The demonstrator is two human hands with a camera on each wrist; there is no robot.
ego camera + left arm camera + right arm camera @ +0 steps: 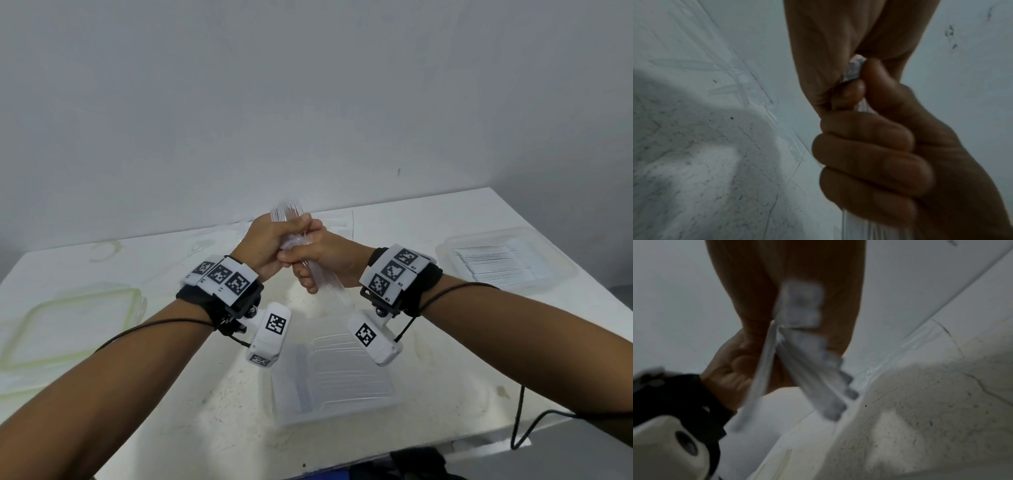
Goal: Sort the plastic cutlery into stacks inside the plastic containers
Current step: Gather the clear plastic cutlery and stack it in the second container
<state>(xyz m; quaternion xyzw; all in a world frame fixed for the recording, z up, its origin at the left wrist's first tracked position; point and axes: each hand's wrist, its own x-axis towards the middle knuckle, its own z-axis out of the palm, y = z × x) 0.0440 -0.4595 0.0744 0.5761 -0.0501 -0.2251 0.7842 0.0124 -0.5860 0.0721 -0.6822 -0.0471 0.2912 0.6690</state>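
Fingers of left hand [270,240] and right hand [322,260] curled tight round one bundle of clear plastic cutlery [291,219], raised above table [394,212]; containers [332,370] below hold stacks; wristband markers, no legible writing

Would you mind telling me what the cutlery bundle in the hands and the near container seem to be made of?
Cutlery bundle: apparently clear, glossy hard plastic; the wall shows through its thin ribbed pieces, gripped by left hand and right hand.
Near container: probably frosted translucent plastic; the table shows dimly through its walls.
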